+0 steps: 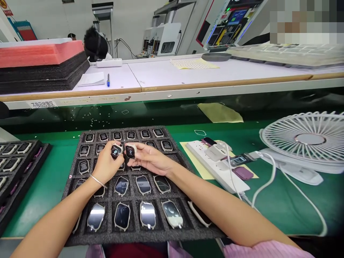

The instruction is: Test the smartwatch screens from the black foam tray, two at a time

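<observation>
Seen from a head camera, 2 bare hands met above a dark foam tray (129,238) on a green counter (215,211); directions are clock positions around the tray's center, with 12 away from the wearer.

Just toward 12 o'clock, the left hand (109,159) had its grip closed around 1 watch case (116,152), with a thin bracelet (98,181) on the wrist; the right hand (145,157) gripped a second watch case (130,152) between thumb and fingers; the 2 cases were held close together, their dark screens showing small colored graphics.

Beneath the hands, the tray carried rows of further watch cases in square pockets; the far row, at 12, had 6 with pale lines of text on dark screens; in the near row, at 6, 4 glossy screens showed clearly, while the forearms partly hid others at the edges.

At 9 o'clock stood a second foam tray (48,150) of watch cases; at 3, a white power strip (231,182) with cables lay partly over a yellow sheet (204,173); beyond it, between 2 and 3, sat a white fan (309,139).

At 12, a raised white shelf (156,75) ran across; toward 11, it held a blue pen (108,80) and, further left, a pink and black foam stack (61,52); behind, a person's dark-haired head (94,44) showed.
</observation>
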A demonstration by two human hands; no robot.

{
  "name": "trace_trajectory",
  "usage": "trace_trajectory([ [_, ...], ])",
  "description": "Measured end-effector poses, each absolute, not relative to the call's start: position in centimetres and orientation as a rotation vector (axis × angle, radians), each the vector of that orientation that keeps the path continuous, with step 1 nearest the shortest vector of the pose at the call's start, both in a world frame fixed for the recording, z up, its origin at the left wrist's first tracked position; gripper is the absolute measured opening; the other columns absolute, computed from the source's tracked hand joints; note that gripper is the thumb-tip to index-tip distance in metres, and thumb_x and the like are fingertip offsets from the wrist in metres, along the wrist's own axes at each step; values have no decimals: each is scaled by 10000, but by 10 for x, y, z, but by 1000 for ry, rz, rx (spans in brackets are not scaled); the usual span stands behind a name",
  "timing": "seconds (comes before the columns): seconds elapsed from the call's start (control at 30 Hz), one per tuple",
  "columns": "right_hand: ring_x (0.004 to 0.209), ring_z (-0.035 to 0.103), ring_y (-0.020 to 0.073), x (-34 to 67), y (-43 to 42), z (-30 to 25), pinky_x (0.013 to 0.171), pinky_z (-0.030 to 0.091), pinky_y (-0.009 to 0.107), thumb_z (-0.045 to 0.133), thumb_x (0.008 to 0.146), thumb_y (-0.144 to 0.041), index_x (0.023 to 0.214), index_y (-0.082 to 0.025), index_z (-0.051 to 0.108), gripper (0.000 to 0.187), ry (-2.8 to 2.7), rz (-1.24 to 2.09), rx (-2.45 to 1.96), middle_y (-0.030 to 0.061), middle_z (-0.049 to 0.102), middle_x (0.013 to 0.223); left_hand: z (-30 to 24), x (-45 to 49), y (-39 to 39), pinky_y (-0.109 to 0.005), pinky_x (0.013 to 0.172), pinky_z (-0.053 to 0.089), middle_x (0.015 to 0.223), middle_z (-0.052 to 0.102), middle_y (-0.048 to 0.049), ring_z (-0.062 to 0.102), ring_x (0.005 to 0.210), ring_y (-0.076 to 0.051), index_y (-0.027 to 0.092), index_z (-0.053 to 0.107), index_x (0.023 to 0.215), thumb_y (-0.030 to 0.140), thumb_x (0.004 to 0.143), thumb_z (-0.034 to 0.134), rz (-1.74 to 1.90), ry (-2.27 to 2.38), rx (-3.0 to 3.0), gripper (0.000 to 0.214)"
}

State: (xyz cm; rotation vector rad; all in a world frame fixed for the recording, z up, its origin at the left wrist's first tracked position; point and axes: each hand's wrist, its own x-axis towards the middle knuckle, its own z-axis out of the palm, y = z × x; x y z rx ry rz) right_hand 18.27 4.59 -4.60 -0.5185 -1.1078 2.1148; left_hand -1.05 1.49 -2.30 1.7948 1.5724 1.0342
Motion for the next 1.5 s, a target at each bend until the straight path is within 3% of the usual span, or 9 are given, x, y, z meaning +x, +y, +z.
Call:
trace_trajectory([
  [0.17,776,748,149,183,45,-46,713,561,246,852,740,-267,1167,-190,582,511,-1159,2091,-498,4,703,927,-22,-9,14,-264,619,422,970,677,-13,465,559,-101,186,562,1057,167,730,554,1004,1596,1799,328],
  [0.77,788,726,140,184,44,-47,738,535,263,837,758,-298,1195,-192,567,524,-1216,2082,-445,7,686,948,-28,-9,15,-319,826,474,978,679,-35,631,892,-195,201,556,1038,183,737,566,1059,1542,1779,301],
  [1.03,741,702,120,184,43,-46,738,522,263,848,743,-303,1156,-189,592,499,-1237,2051,-442,-11,670,921,-28,-8,14,-306,755,461,962,663,-41,602,839,-190,191,558,1042,195,726,560,1048,1544,1754,316],
  [1.5,736,709,126,184,42,-47,745,549,270,844,753,-300,1161,-185,610,484,-1248,2053,-430,-2,655,950,-28,-7,13,-317,790,464,974,657,-49,605,868,-192,180,556,1051,208,722,550,1096,1494,1744,330],
])
